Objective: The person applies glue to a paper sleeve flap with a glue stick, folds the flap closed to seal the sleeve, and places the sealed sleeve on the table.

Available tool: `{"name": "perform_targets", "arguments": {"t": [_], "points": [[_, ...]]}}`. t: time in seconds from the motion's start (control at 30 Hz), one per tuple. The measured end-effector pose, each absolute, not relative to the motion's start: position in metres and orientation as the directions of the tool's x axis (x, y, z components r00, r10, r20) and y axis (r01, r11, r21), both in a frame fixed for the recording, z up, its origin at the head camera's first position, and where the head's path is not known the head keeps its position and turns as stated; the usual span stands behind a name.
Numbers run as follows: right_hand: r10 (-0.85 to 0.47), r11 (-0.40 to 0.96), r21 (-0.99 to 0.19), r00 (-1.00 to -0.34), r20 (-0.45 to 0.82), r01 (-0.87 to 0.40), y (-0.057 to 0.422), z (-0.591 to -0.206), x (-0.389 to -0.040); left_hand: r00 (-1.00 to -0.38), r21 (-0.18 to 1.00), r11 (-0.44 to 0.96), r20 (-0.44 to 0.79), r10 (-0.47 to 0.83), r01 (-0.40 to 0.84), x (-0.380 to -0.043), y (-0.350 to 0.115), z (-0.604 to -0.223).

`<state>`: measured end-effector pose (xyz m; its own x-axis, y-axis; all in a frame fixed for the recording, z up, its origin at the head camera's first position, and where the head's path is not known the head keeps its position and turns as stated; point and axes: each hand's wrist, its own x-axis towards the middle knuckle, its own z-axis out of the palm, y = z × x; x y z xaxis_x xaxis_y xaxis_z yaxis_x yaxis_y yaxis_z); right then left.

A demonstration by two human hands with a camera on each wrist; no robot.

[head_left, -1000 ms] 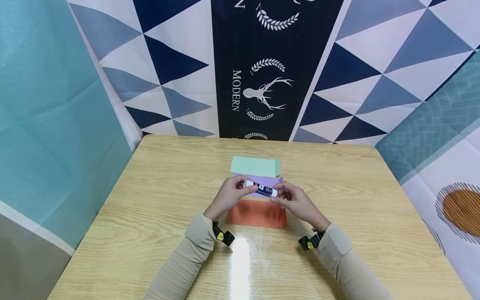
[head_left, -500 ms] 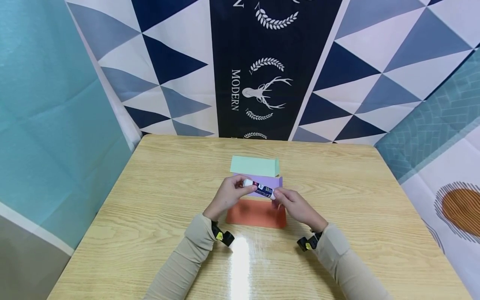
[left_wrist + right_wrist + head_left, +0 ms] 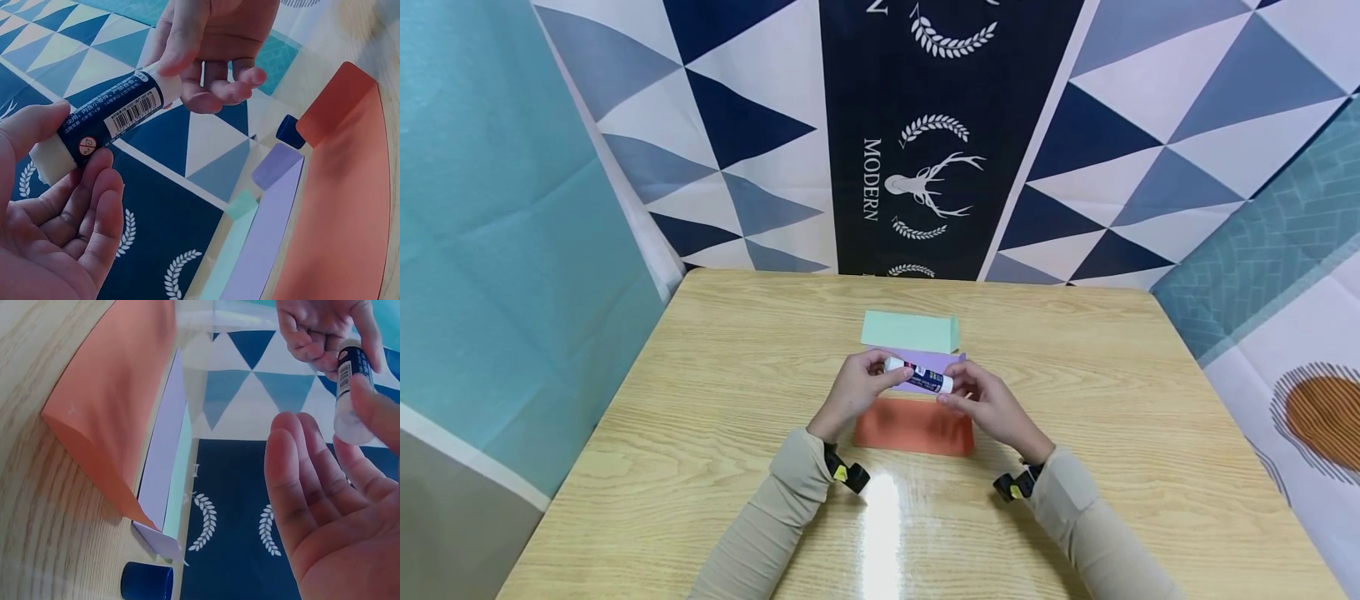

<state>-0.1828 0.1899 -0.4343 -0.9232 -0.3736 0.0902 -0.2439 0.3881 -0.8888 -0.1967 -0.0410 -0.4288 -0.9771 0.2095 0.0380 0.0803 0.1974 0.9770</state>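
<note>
Both hands hold a glue stick (image 3: 927, 378) level above the table, its dark blue label facing up. My left hand (image 3: 857, 387) pinches the white left end between thumb and fingers. My right hand (image 3: 988, 404) pinches the opposite white end, with the thumb on it in the right wrist view and the other fingers spread loosely. Below the hands lie three folded paper pieces: an orange one (image 3: 910, 427) nearest, a purple one (image 3: 936, 361) partly covered by the hands, and a mint green one (image 3: 910, 332) farthest. Each has a bent-up flap at its right end.
A dark blue cap (image 3: 147, 581) stands on the wooden table (image 3: 715, 367) by the papers' flaps; my right hand hides it in the head view. Patterned cloth (image 3: 760, 142) hangs behind the table's back edge, with teal cloth (image 3: 512, 208) at the left.
My right hand's thumb and fingers have rolled over the glue stick's end and back again. The left hand and the papers stay nearly in place.
</note>
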Motion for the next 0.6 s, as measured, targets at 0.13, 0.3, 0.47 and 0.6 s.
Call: {"name": "perform_targets", "arguments": {"t": [0.13, 0.3, 0.47, 0.6], "points": [[-0.403, 0.427, -0.871, -0.913, 0.059, -0.244, 0.1919, -0.4331, -0.1817, -0.971, 0.978, 0.187, 0.041, 0.237, 0.087, -0.1955, -0.0413, -0.4280], [-0.437, 0.377, -0.915, -0.898, -0.043, -0.140, 0.1932, -0.4314, -0.1817, -0.957, 0.977, 0.175, 0.067, 0.281, 0.120, -0.1946, -0.0419, -0.4271], [-0.388, 0.346, -0.927, -0.922, 0.000, -0.146, 0.1920, -0.4327, -0.1826, -0.966, 0.977, 0.188, 0.054, 0.251, 0.104, -0.1944, -0.0419, -0.4267], [-0.378, 0.345, -0.924, -0.926, 0.025, -0.166, 0.1917, -0.4331, -0.1823, -0.968, 0.977, 0.189, 0.050, 0.244, 0.098, -0.1937, -0.0421, -0.4268]]}}
